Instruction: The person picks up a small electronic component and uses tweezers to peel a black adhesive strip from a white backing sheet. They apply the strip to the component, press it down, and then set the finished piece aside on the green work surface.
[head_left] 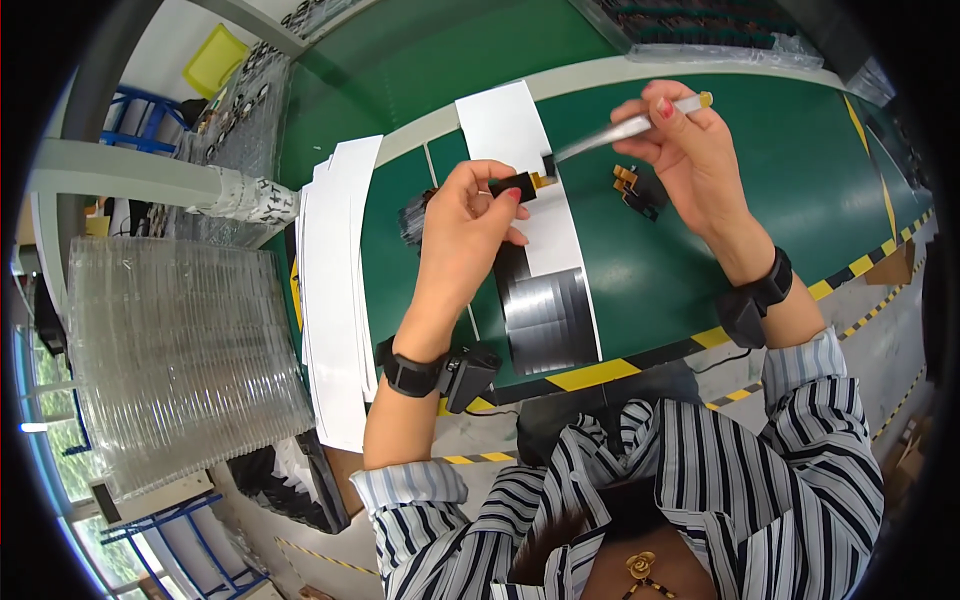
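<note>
My left hand pinches a small black rectangular display module between thumb and fingers, above a long white sheet. From the module's right end sticks out a short orange flex tail. Raised to the right, my right hand grips tweezers that slant down to the left. Their tips are at a small black piece beside the tail; I cannot tell whether they clamp it. Several orange-and-black flex parts lie on the green mat below my right hand.
Glossy dark film strips lie at the white sheet's near end. Left of my left hand is a bunch of dark parts. White paper sheets and stacked clear plastic trays stand further left. Striped tape marks the table's near edge.
</note>
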